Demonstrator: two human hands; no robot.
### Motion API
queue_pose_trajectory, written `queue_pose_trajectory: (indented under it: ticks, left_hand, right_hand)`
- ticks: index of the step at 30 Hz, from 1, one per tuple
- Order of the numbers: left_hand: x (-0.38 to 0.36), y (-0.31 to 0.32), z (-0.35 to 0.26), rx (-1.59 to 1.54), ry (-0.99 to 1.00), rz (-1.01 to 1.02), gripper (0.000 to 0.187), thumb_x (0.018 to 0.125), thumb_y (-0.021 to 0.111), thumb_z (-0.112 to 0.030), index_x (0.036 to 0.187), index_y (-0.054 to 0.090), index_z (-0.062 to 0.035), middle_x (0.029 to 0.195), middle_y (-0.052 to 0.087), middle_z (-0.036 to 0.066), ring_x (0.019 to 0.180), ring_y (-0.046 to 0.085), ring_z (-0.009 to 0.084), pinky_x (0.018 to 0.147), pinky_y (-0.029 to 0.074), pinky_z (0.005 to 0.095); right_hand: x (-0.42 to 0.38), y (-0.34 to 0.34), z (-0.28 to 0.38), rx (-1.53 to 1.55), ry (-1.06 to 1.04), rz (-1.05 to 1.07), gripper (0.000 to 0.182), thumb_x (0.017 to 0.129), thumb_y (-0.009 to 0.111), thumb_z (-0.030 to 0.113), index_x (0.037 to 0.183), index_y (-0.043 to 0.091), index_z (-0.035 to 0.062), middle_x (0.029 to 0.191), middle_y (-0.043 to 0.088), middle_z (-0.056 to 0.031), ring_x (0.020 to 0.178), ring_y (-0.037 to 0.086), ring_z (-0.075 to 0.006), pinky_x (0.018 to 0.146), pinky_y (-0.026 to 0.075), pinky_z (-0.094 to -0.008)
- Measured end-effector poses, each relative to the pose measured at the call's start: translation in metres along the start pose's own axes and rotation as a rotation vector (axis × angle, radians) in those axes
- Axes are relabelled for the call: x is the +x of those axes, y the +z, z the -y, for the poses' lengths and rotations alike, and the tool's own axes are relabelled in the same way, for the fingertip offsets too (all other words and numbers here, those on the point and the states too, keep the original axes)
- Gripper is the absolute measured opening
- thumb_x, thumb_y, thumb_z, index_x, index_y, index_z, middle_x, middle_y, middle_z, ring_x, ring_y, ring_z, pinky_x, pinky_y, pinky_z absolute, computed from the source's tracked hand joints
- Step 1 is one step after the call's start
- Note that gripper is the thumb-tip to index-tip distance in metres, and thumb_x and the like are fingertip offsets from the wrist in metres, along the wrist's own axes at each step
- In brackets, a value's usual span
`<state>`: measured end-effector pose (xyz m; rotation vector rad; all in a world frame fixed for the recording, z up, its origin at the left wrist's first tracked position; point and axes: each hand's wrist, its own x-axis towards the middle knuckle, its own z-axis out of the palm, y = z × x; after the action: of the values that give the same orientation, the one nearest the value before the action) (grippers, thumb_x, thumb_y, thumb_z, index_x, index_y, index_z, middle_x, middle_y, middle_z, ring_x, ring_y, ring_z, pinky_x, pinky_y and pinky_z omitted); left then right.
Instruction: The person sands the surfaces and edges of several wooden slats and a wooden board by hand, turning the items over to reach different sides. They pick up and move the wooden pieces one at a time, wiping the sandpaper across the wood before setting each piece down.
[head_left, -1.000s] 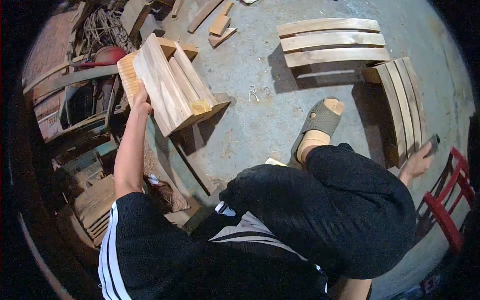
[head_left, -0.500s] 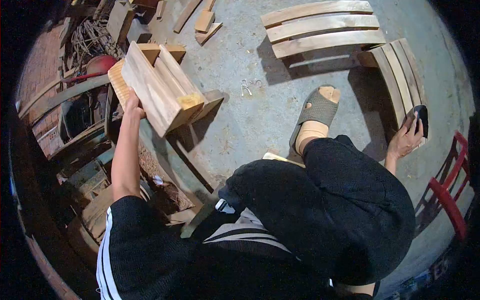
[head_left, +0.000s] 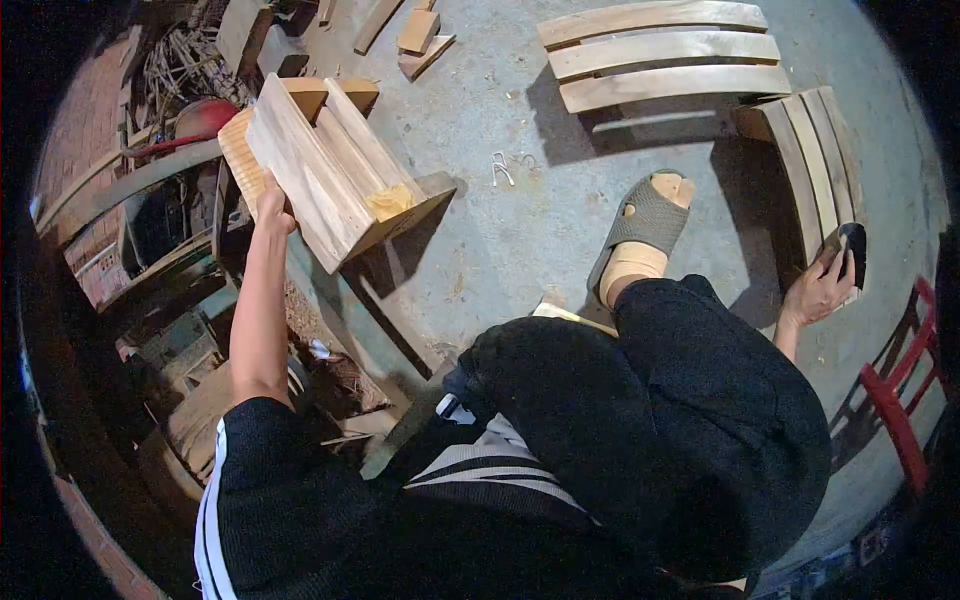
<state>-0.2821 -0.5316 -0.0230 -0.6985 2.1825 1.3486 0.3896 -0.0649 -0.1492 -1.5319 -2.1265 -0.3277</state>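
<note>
On the left, my left hand (head_left: 273, 208) grips the near side of a wooden slatted piece (head_left: 310, 165), tilted on its side with its slats and curved end boards showing. Its fingers are partly hidden behind the wood. On the right, my right hand (head_left: 822, 290) has its fingers bent over a dark, flat piece (head_left: 853, 250), which I cannot identify for sure. That hand lies at the near end of another curved slatted wooden piece (head_left: 815, 160), which stands on the floor. The dark piece appears to touch the slats.
A third curved slatted piece (head_left: 665, 60) stands at the back. Wood offcuts (head_left: 420, 40) and a small white bent object (head_left: 502, 170) lie on the grey floor (head_left: 470, 250). A red metal frame (head_left: 900, 400) is at the right; lumber and a red round object (head_left: 205, 118) are at the left.
The whole view has shifted slightly, so most things appear a little farther right and lower. Both hands keep their holds, with little other visible movement.
</note>
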Motion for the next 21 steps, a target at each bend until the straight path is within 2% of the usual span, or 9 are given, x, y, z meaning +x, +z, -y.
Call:
queue_pose_trajectory:
  ticks: [2, 6, 9, 15, 17, 19, 21]
  left_hand:
    - [-0.017, 0.013, -0.001, 0.045, 0.056, -0.181, 0.062, 0.105, 0.037, -0.051, 0.137, 0.051, -0.0007, 0.130, 0.063, 0.015, 0.114, 0.064, 0.0338, 0.092, 0.056, 0.0554]
    - [0.004, 0.000, 0.006, 0.042, 0.044, -0.118, 0.061, 0.105, 0.038, -0.050, 0.138, 0.050, 0.0004, 0.131, 0.062, 0.016, 0.113, 0.064, 0.0340, 0.091, 0.057, 0.0531]
    - [0.005, -0.002, 0.008, -0.003, 0.128, -0.083, 0.062, 0.106, 0.038, -0.050, 0.139, 0.049, 0.0015, 0.132, 0.061, 0.017, 0.113, 0.064, 0.0339, 0.094, 0.056, 0.0487]
    - [-0.013, 0.017, 0.014, 0.105, 0.307, -0.193, 0.061, 0.108, 0.034, -0.045, 0.142, 0.044, 0.0047, 0.135, 0.058, 0.019, 0.117, 0.062, 0.0328, 0.095, 0.055, 0.0446]
    - [-0.010, 0.022, 0.019, 0.364, 0.512, -0.331, 0.058, 0.107, 0.036, -0.041, 0.148, 0.038, 0.0005, 0.147, 0.045, 0.022, 0.133, 0.046, 0.0357, 0.107, 0.041, 0.0465]
    - [-0.013, 0.026, 0.022, 0.491, 0.614, -0.401, 0.058, 0.107, 0.037, -0.039, 0.151, 0.035, -0.0016, 0.154, 0.038, 0.024, 0.141, 0.039, 0.0371, 0.114, 0.034, 0.0475]
    - [-0.036, 0.043, 0.019, 0.875, 1.014, -0.439, 0.060, 0.106, 0.037, -0.042, 0.154, 0.033, -0.0066, 0.159, 0.029, 0.024, 0.147, 0.025, 0.0387, 0.120, 0.019, 0.0471]
  right_hand:
    - [0.000, 0.000, 0.001, 0.014, 0.008, 0.002, 0.033, 0.098, 0.062, 0.032, 0.129, 0.068, 0.0231, 0.124, 0.065, -0.0102, 0.113, 0.060, -0.0299, 0.098, 0.045, -0.0449]
    - [-0.002, 0.001, -0.003, -0.020, 0.007, 0.006, 0.033, 0.098, 0.061, 0.033, 0.130, 0.068, 0.0234, 0.126, 0.064, -0.0102, 0.114, 0.060, -0.0301, 0.099, 0.045, -0.0449]
    - [-0.002, 0.001, -0.002, -0.018, 0.011, 0.013, 0.034, 0.099, 0.060, 0.033, 0.131, 0.067, 0.0244, 0.127, 0.063, -0.0100, 0.115, 0.059, -0.0301, 0.100, 0.044, -0.0455]
    - [-0.002, -0.002, 0.000, -0.012, 0.003, 0.017, 0.034, 0.099, 0.059, 0.033, 0.132, 0.065, 0.0256, 0.127, 0.063, -0.0096, 0.115, 0.059, -0.0300, 0.100, 0.044, -0.0462]
    - [-0.001, -0.001, 0.001, 0.006, 0.028, 0.017, 0.035, 0.099, 0.060, 0.034, 0.132, 0.066, 0.0254, 0.127, 0.063, -0.0101, 0.115, 0.059, -0.0306, 0.099, 0.045, -0.0461]
    - [-0.001, -0.001, 0.000, 0.005, 0.019, 0.016, 0.035, 0.099, 0.060, 0.034, 0.132, 0.066, 0.0251, 0.127, 0.063, -0.0104, 0.115, 0.059, -0.0308, 0.099, 0.045, -0.0463]
    - [0.000, -0.001, 0.000, 0.003, 0.014, 0.015, 0.035, 0.099, 0.061, 0.034, 0.132, 0.066, 0.0248, 0.127, 0.063, -0.0106, 0.115, 0.059, -0.0311, 0.099, 0.045, -0.0464]
